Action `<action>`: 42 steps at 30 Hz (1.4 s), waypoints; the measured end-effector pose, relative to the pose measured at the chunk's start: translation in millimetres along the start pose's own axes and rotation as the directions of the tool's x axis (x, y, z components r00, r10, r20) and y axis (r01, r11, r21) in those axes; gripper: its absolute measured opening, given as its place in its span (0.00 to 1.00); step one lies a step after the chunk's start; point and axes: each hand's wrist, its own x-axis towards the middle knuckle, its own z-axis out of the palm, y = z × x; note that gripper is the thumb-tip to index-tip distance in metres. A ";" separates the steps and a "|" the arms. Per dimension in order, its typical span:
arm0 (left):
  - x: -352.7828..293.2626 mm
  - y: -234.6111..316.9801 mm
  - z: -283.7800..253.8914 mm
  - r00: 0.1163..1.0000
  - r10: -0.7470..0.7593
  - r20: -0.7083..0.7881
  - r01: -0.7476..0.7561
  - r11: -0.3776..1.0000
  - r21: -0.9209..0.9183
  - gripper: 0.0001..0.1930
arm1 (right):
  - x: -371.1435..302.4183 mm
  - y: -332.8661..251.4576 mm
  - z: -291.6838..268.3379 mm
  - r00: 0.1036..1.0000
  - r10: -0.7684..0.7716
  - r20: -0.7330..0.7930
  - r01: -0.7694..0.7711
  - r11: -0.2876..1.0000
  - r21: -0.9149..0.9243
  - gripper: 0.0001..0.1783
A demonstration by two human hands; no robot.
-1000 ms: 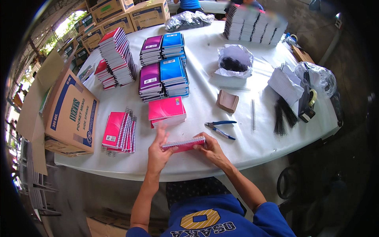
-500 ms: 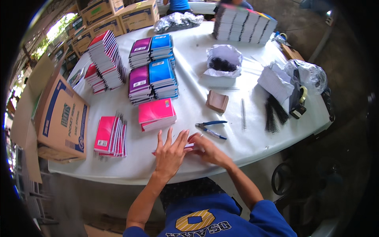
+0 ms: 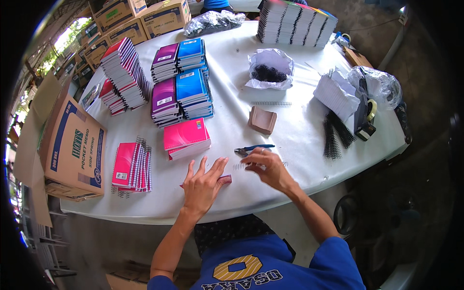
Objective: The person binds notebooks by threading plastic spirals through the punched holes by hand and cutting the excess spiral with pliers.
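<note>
My left hand (image 3: 204,187) lies with fingers spread over a small pink notebook (image 3: 226,179), pressing it to the table near the front edge. Most of that notebook is hidden beneath the palm. To its right, my right hand (image 3: 271,170) is closed on a thin spiral binding coil (image 3: 239,166), whose ends stick out on both sides of the fingers. Just beyond the right hand lie blue-handled cutting pliers (image 3: 258,147), partly covered by it. A pair of stacked pink notebooks (image 3: 186,135) sits beyond my left hand.
Pink notebooks with coils (image 3: 126,164) lie left, beside an open carton (image 3: 72,145). Purple and blue notebook stacks (image 3: 193,87) and a tall red stack (image 3: 123,72) stand behind. A small brown tray (image 3: 262,120), paper-wrapped black coils (image 3: 269,73) and a tape dispenser (image 3: 363,123) lie right.
My right hand has left the notebook and moved right, taking up the coil that lay lengthwise on the table. My left hand stays on the notebook. The whole view has shifted slightly.
</note>
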 end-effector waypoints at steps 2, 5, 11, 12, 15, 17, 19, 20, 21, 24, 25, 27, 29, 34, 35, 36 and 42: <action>0.8 1.1 0.2 1.000 0.003 0.006 -0.003 1.000 -0.001 0.31 | -2.8 -8.4 6.6 0.995 0.098 0.032 -0.099 0.995 0.030 0.12; 1.5 1.7 0.2 1.000 -0.001 0.012 0.001 1.000 0.000 0.31 | -0.8 -11.3 3.9 0.990 0.135 0.037 -0.138 0.987 0.086 0.14; 1.5 -0.8 1.2 0.999 0.009 0.033 -0.009 1.000 -0.001 0.30 | 6.4 -5.6 3.0 0.996 0.058 0.065 -0.066 0.990 0.124 0.13; 2.1 -1.2 1.1 0.999 0.023 0.036 -0.023 1.000 0.002 0.30 | 7.8 -3.5 3.5 0.995 -0.038 0.090 0.026 0.992 0.124 0.13; 2.7 -2.1 -0.2 0.998 0.035 0.052 -0.034 0.999 -0.008 0.30 | 9.7 10.3 -1.8 0.982 -0.053 0.181 0.015 0.979 0.204 0.13; 2.1 -4.9 0.4 0.998 0.035 0.059 -0.034 0.999 -0.008 0.30 | 12.9 6.1 -4.6 0.966 -0.015 0.259 -0.046 0.973 0.226 0.12; 2.1 -5.7 0.1 0.997 0.037 0.065 -0.037 0.999 -0.009 0.30 | 14.3 0.1 -7.4 0.942 0.021 0.335 -0.107 0.965 0.241 0.11; 2.3 -5.2 -0.8 0.997 0.028 0.073 -0.027 1.000 -0.013 0.31 | 14.4 -2.6 -8.6 0.928 0.035 0.371 -0.079 0.991 0.103 0.09; 2.7 -4.5 -1.9 0.997 0.019 0.080 -0.018 1.000 -0.016 0.31 | 14.4 -5.9 -10.0 0.913 0.055 0.403 -0.045 0.998 -0.035 0.08; 5.9 3.8 -4.9 0.998 0.005 0.066 -0.005 1.000 0.001 0.31 | 13.0 -23.0 -8.3 0.969 -0.142 0.204 0.177 0.970 -0.165 0.08; 7.0 4.7 -5.6 0.998 0.005 0.065 -0.005 1.000 0.001 0.31 | 13.2 -24.8 -9.4 0.968 -0.143 0.204 0.178 0.970 -0.165 0.08; 7.5 5.1 -6.6 0.991 0.009 0.133 0.003 0.996 -0.088 0.31 | 13.9 -27.1 -10.5 0.881 0.070 0.469 0.068 0.960 -0.272 0.08; 5.6 -1.9 -6.7 0.972 0.033 0.231 -0.018 0.998 -0.065 0.28 | 20.5 -31.5 -12.3 0.832 0.117 0.541 0.016 0.972 -0.235 0.08; 13.7 -0.8 -17.6 0.807 0.178 0.563 -0.145 0.984 -0.104 0.22 | 58.9 58.7 -56.0 0.963 -0.033 0.266 0.099 0.966 -0.238 0.19; 9.2 -2.0 -17.0 0.825 0.205 0.527 -0.170 0.979 -0.114 0.23 | 63.5 66.9 -57.9 0.989 0.122 0.085 -0.035 0.743 -0.668 0.27; 9.0 0.3 -14.6 0.836 0.253 0.486 -0.214 0.968 -0.135 0.24 | 65.0 91.5 -64.6 0.995 0.092 0.033 -0.026 0.572 -0.820 0.33; -2.7 -9.9 -21.4 0.995 0.087 0.053 -0.090 0.995 0.052 0.40 | 87.8 41.2 -82.8 0.811 0.280 0.514 -0.258 0.959 -0.114 0.27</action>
